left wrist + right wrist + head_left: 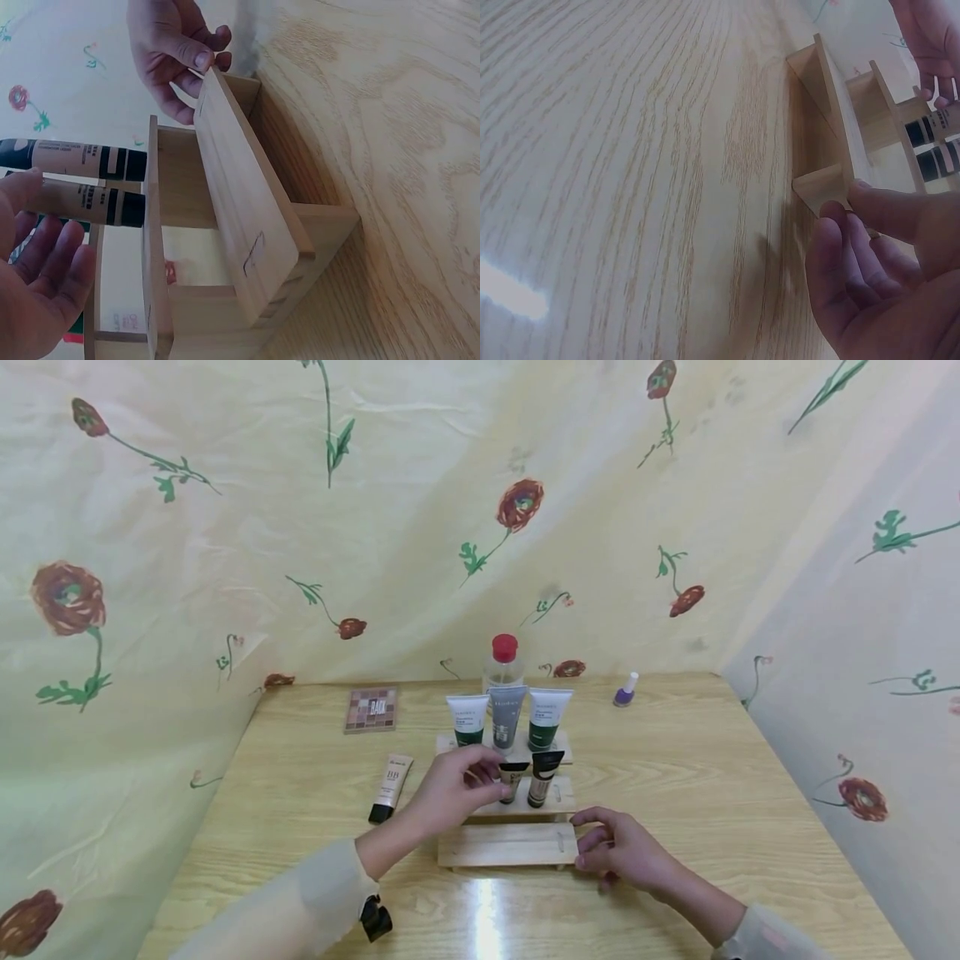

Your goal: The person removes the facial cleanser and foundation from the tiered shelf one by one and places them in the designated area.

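Note:
A three-step wooden display rack (504, 845) stands on the table. On its middle step two small cosmetic tubes stand upright on black caps. My left hand (450, 789) pinches the left small tube (79, 201) near its upper end; the right small tube (542, 783) is beside it. With thumb and fingers, my right hand (626, 852) holds the right end of the bottom step (841, 112). On the top step stand a white-and-green tube (468, 718), a grey tube (507, 718) and another white-and-green tube (550, 718).
Behind the rack rises a clear bottle (504, 664) with a red cap. A BB cream tube (392, 785) lies to the left, with an eyeshadow palette (371, 710) farther back. Purple nail polish (625, 693) stands at the back right. Flowered cloth (420, 527) hangs around the table.

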Demonstrator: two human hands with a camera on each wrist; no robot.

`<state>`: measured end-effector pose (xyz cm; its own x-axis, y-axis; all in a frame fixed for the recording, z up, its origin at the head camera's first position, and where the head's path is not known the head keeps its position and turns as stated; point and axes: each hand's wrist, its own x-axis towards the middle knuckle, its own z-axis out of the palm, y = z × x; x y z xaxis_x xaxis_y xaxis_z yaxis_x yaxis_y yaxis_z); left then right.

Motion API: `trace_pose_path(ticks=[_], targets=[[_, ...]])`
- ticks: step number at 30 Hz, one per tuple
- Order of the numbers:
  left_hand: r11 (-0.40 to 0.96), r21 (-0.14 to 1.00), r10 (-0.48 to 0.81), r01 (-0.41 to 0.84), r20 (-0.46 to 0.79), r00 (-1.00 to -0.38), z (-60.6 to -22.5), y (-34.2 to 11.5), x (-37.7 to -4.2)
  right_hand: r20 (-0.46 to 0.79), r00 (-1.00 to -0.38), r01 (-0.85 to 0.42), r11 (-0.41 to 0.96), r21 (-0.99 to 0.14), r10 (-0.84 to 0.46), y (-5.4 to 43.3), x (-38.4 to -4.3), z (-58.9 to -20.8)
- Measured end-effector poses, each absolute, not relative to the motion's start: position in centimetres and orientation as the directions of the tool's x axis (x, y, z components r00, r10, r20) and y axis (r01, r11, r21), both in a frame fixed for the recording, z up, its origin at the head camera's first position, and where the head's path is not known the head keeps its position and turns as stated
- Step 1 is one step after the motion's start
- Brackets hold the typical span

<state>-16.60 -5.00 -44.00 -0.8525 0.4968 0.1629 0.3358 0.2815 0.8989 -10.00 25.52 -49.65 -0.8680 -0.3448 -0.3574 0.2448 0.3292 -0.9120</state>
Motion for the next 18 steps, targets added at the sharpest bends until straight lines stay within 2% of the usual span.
trace_pose_path(ticks=[18], targets=[[0.306,0.894,0.459,0.328,0.164,-0.873,-43.62,-5.16,-16.12,-0.363,-0.869,0.248,0.340,-0.907,-0.335,25.34,-9.76,-49.32]])
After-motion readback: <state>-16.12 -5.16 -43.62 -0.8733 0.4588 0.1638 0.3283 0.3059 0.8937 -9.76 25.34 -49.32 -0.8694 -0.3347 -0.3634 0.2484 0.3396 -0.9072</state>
